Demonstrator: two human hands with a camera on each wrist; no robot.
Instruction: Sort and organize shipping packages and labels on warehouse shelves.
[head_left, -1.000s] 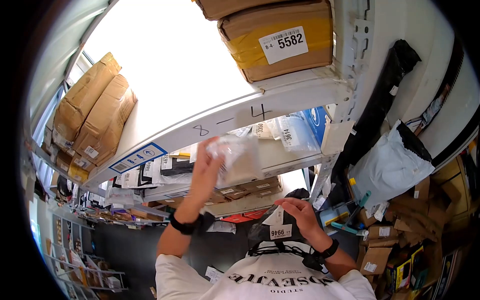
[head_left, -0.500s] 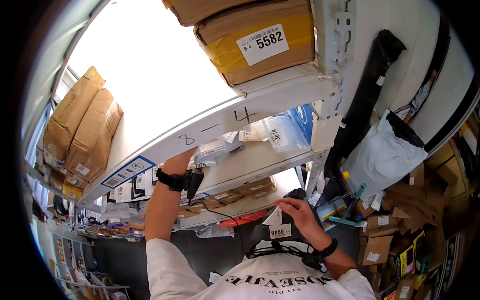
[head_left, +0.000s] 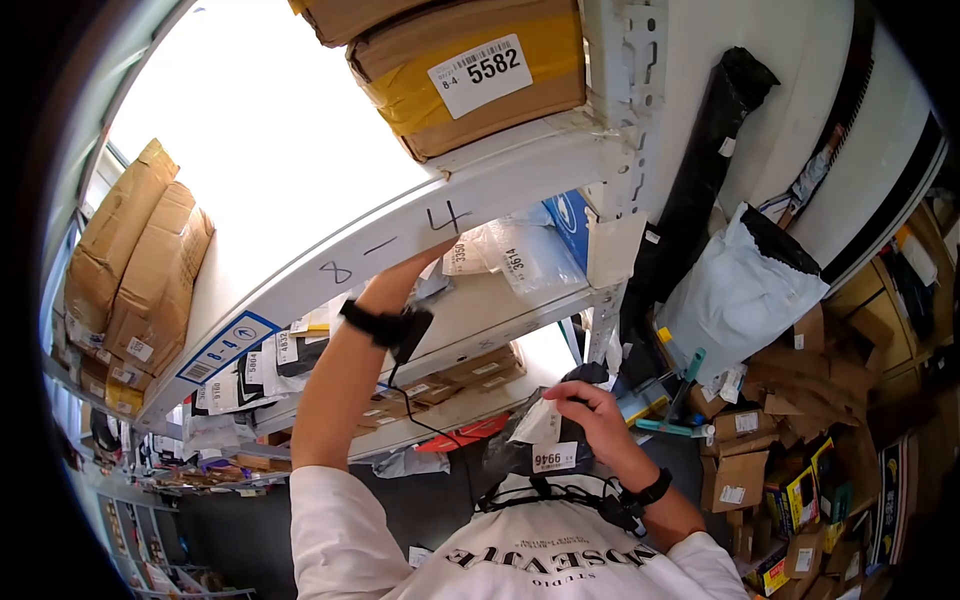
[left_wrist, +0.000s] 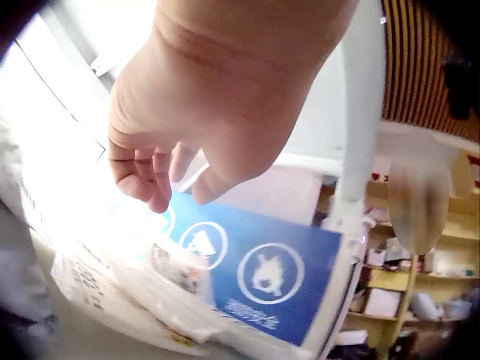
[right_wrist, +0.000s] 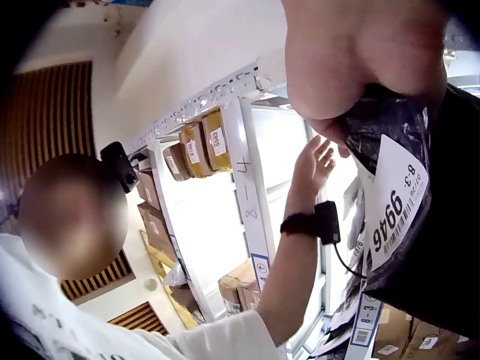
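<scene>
My left hand [left_wrist: 202, 112] reaches into the shelf bay under the beam marked 8-4, its fingers loosely bent with nothing between them. In the head view the beam hides its fingertips. Beside it lie pale plastic parcels, one labelled 3614 [head_left: 525, 262] and one labelled 3350 [head_left: 462, 255]. Just beyond my fingers stands a blue panel [left_wrist: 289, 247] with white round icons. My right hand [head_left: 598, 420] grips the upper part of a black plastic parcel [right_wrist: 401, 206] with a white label reading 9946, held in front of my chest.
A carton labelled 5582 [head_left: 470, 85] sits on the upper shelf, with more cartons [head_left: 160, 270] to the left. Labelled bags [head_left: 255, 370] line the lower shelf. To the right are a shelf post [head_left: 635, 110], a large white bag [head_left: 740, 290] and piled cardboard [head_left: 740, 470].
A clear plastic bag was in my left hand a second ago; now that hand is deeper in the bay without it. My right hand keeps hold of the black parcel. The view has shifted right.
</scene>
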